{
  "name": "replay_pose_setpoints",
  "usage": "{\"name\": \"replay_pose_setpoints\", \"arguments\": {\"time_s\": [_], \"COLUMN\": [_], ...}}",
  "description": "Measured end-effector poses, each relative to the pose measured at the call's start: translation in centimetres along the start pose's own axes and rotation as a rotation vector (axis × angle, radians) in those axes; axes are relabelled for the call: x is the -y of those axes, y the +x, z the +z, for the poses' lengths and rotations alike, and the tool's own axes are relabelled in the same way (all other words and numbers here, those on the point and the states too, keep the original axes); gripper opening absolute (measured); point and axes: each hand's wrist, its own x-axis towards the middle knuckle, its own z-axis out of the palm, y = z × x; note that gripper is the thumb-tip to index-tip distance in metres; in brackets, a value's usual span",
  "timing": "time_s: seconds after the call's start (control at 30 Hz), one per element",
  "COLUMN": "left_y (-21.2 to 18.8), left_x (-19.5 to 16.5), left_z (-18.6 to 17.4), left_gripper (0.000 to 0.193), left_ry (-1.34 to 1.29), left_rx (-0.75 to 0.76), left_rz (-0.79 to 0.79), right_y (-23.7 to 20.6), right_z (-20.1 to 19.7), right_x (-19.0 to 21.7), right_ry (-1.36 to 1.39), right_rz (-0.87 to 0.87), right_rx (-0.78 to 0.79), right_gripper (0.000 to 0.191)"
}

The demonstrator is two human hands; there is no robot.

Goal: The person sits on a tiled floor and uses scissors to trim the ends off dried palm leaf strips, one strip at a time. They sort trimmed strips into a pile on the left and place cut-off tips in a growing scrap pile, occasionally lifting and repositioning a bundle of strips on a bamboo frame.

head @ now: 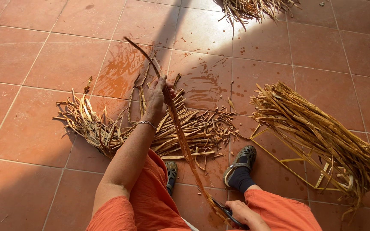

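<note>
My left hand [157,96] is stretched forward and grips a long brown dried plant strip [180,137] near its far end, a thin bracelet on the wrist. The strip runs back toward me to my right hand [243,214], low in the frame, which holds dark-handled scissors [228,211] at the strip's near end. Under the strip lies a pile of cut dried strips [108,128] spread on the tiled floor [31,64].
A bundle of dried strips [317,128] rests on a yellow wire frame [287,164] at right. Another bundle [253,8] lies at the top edge. My feet in dark sandals [240,164] and orange trouser legs are near me. Wet marks stain the tiles.
</note>
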Motion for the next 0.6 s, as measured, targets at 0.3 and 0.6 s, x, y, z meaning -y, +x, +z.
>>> {"name": "replay_pose_setpoints", "arguments": {"time_s": [0.3,0.6], "left_y": [-3.3,-10.5], "left_x": [-0.4,0.0], "left_z": [2.6,7.4], "left_gripper": [0.027,0.028], "left_ry": [0.237,0.569], "left_rx": [0.223,0.532], "left_rz": [-0.039,-0.229], "right_y": [-1.2,-1.7], "right_z": [-0.6,-3.0], "right_x": [2.8,5.8], "right_ry": [-0.134,0.248], "right_rz": [0.082,-0.615], "right_rx": [-0.168,-0.662], "right_gripper": [0.044,0.062]}}
